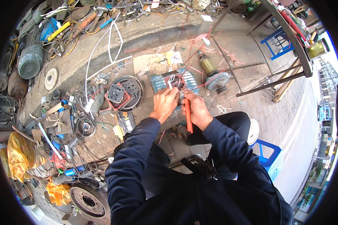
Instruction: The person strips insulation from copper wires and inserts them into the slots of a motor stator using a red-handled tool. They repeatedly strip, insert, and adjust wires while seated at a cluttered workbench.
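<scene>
Dark jacket sleeves (129, 165) are filling the lower part of the view, nearest the camera, with 2 bare hands showing beyond the cuffs, just beside each other above a motor housing (190, 81). That housing, with pale blue fins on both sides of a reddish opening, is lying on the ground a little above the middle of the view.

The left hand (165, 104) is keeping its fingers narrow and bent, the tips resting at the near side of the opening, right by several white strands (171, 79) that are sticking up from it. Whether those fingers are pinching a strand or only touching the edge, I cannot tell. The right hand (197, 111) is closing around an orange-handled tool (188, 117), whose long handle is pointing back toward the person; its working end is hiding among the fingers.

To the right of the housing, a yellowish-brown cylinder on a shaft (208, 65) is adjoining a round grey-blue cover (218, 81). Thin red strands (229, 56) are lying scattered beyond it. On the left, a dark perforated plate (115, 93) is resting over a round metal part (138, 98), near a long white strip (89, 67).
</scene>
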